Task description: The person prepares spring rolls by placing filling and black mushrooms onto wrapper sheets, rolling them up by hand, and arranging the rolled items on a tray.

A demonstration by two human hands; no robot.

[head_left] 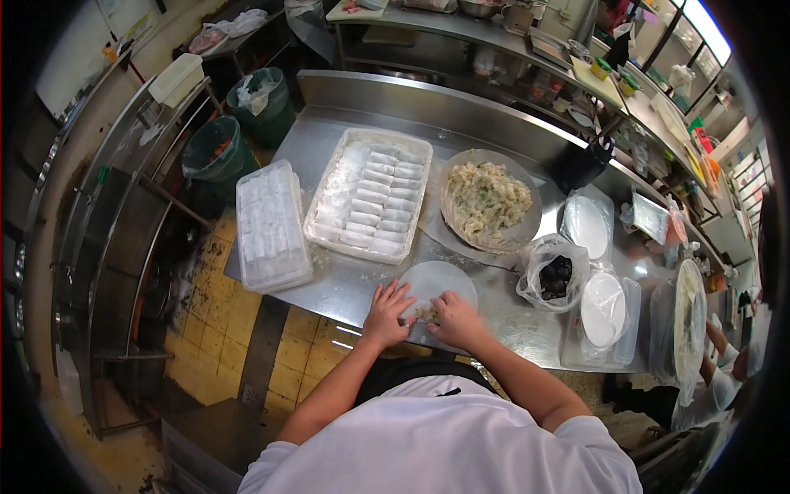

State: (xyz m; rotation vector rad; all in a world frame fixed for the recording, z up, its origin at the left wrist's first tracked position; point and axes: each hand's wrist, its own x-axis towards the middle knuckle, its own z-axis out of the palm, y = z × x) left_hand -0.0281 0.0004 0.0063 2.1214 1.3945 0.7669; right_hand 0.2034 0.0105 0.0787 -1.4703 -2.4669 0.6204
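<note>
A round, pale, translucent wrapper (444, 278) lies flat near the front edge of the steel table. On its near part sits a small heap of chopped filling (425, 314), between my two hands. My left hand (385, 319) rests at the wrapper's left side, its fingers stretched apart and its thumb near the filling. My right hand (458, 320) is closed, with curled fingertips against the filling's right end. Beyond the wrapper stands a large round bowl (533, 227) heaped with the same kind of filling. A white tray (329, 177) holds rows of white, floury rolls (374, 186).
A lidded plastic container (270, 222) stands at the left table edge. To the right are a bag with dark contents (555, 276) and bagged white discs (603, 309). Green bins (218, 152) stand beyond the left side. Another person's arm (717, 339) shows at far right.
</note>
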